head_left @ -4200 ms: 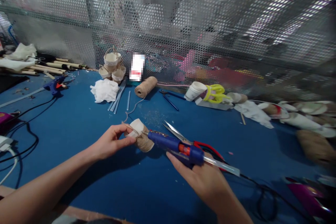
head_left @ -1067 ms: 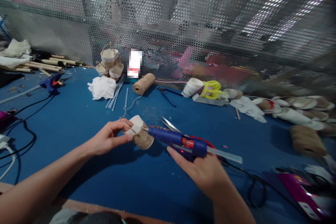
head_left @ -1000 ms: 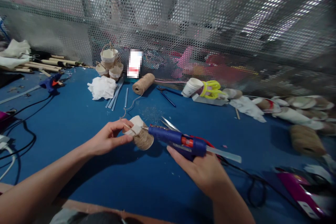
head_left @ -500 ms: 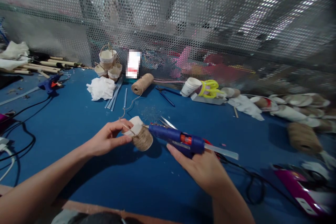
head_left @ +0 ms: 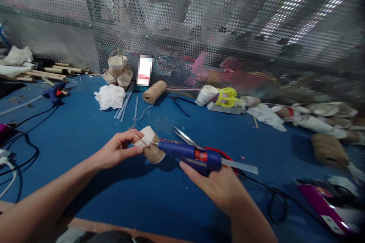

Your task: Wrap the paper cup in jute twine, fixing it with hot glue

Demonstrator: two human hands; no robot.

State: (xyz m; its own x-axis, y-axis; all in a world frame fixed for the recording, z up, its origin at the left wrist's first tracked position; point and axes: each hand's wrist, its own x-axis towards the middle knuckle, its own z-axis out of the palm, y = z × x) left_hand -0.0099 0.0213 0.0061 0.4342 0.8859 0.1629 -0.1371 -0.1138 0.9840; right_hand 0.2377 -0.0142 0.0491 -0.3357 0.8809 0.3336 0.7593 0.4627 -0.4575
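Note:
My left hand [head_left: 122, 147] is closed on a small white paper cup [head_left: 154, 153], tilted on its side and partly wrapped in brown twine. A strand of the twine [head_left: 138, 119] runs from the fingers back to a twine roll [head_left: 154, 92]. My right hand [head_left: 216, 182] grips a blue hot glue gun [head_left: 188, 152] with a clear glue stick [head_left: 241, 166] sticking out of its rear. The gun's nozzle is at the cup's side, by the edge of the wound twine; whether it touches I cannot tell. Scissors [head_left: 185, 136] with red handles lie behind the gun.
Across the back stand twine-covered cups [head_left: 116, 68], crumpled white cloth [head_left: 110, 97], pliers [head_left: 181, 106], a white cup [head_left: 207, 95] and yellow-handled scissors [head_left: 227, 97]. Another glue gun [head_left: 54, 92] lies left. A second twine roll [head_left: 330, 150] and a purple power strip [head_left: 322, 205] are at right.
The glue gun has shifted slightly left and down, its nozzle passing from the cup's upper edge to its side. More of the red-handled scissors shows. My left hand stays nearly still.

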